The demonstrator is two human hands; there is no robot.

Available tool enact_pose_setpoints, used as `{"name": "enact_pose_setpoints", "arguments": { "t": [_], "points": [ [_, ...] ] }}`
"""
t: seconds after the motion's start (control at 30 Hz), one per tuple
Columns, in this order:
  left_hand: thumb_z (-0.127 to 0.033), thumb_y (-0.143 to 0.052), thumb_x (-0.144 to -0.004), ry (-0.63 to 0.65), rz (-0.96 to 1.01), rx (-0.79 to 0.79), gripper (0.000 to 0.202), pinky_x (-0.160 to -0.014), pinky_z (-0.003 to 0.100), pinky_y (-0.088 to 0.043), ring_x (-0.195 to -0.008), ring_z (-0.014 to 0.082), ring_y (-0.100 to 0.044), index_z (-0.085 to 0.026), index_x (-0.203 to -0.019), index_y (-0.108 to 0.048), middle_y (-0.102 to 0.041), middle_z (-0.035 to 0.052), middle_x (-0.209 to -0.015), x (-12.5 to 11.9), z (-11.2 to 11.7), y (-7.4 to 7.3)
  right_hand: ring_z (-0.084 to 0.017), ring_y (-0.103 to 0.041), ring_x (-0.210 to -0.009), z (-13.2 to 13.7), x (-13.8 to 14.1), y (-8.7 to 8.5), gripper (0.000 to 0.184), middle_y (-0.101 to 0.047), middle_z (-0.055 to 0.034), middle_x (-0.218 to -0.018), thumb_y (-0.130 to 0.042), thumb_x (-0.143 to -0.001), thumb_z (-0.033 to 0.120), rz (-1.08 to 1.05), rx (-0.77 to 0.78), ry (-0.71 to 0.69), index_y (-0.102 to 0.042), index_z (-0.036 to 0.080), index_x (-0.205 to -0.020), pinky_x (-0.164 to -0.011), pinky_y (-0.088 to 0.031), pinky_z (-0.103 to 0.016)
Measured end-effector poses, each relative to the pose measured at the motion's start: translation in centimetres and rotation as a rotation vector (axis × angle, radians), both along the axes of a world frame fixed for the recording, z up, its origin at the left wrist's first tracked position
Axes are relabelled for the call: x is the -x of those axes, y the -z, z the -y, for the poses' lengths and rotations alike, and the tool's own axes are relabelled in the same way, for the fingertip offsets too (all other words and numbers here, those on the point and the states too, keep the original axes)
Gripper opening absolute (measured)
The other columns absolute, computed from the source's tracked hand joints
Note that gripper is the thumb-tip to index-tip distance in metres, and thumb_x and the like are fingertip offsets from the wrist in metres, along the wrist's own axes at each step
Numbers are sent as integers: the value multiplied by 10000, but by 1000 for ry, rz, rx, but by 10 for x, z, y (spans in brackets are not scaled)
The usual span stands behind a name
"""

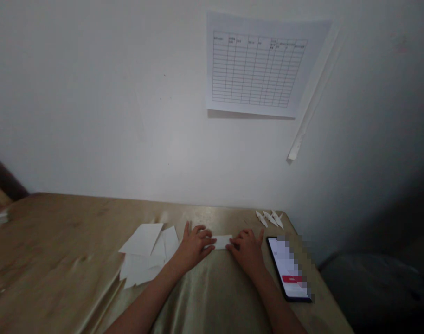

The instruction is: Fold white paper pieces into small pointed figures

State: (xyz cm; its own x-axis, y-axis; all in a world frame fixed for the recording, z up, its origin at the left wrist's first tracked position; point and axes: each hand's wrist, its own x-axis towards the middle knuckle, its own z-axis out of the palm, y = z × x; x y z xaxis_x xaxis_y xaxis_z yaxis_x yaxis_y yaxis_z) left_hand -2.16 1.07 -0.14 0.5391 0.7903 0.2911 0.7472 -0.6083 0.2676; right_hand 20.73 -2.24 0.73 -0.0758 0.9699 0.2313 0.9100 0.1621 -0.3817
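A small folded piece of white paper [221, 241] lies on the table [69, 241] between my two hands. My left hand [194, 244] presses on its left end with the fingers bent over the paper. My right hand [246, 247] rests on its right end, fingertips curled onto the paper. Both hands lie low against the tabletop.
A loose pile of white paper sheets [145, 253] lies left of my left hand. Three small folded paper shapes [269, 218] sit near the table's far right corner. A phone [289, 269] with a lit screen lies right of my right hand. A printed grid sheet [257, 69] hangs on the wall.
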Motion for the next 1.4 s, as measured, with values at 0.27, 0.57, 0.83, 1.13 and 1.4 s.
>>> {"name": "enact_pose_setpoints", "arguments": {
  "t": [0.27, 0.57, 0.83, 1.13, 1.4],
  "points": [
    [-388, -630, -930, -6, -6, -4, 225, -1157, 750, -14, -1259, 297, -511, -399, -1128, -736, -720, 10, -1152, -1, 1, 0, -296, -525, -1185, -1, 0, 0, 153, -733, -43, -986, -652, -904, 401, -9, 1, -9, -791, 339, -923, -1132, 164, -696],
    [-355, -654, -917, -21, -26, 25, 235, -1140, 771, -45, -1286, 310, -499, -403, -1134, -732, -714, 2, -1181, -2, 2, -3, -290, -527, -1211, -1, 0, 2, 166, -729, -43, -1018, -646, -914, 389, -25, -13, -15, -789, 312, -875, -1128, 184, -690],
    [-348, -648, -922, -18, -21, 19, 235, -1142, 766, -59, -1279, 310, -499, -388, -1137, -734, -715, 12, -1188, -3, 2, 0, -289, -526, -1208, 0, 0, -1, 189, -728, -48, -1014, -625, -923, 393, -26, 3, -13, -790, 310, -884, -1133, 177, -689],
    [-405, -614, -942, -31, -25, -5, 229, -1153, 742, -113, -1310, 303, -495, -412, -1141, -728, -707, -2, -1222, -3, 2, 4, -254, -539, -1179, 0, 1, 1, 244, -729, -20, -1011, -555, -971, 363, 5, -33, -6, -769, 299, -874, -1130, 136, -714],
    [-379, -613, -945, -48, -26, 21, 223, -1166, 725, -105, -1339, 306, -476, -410, -1132, -729, -708, -18, -1241, -4, 4, -2, -259, -524, -1195, 0, 1, 0, 219, -720, -20, -1037, -568, -963, 360, 6, 4, 1, -763, 298, -885, -1131, 149, -700]
  ]
}}
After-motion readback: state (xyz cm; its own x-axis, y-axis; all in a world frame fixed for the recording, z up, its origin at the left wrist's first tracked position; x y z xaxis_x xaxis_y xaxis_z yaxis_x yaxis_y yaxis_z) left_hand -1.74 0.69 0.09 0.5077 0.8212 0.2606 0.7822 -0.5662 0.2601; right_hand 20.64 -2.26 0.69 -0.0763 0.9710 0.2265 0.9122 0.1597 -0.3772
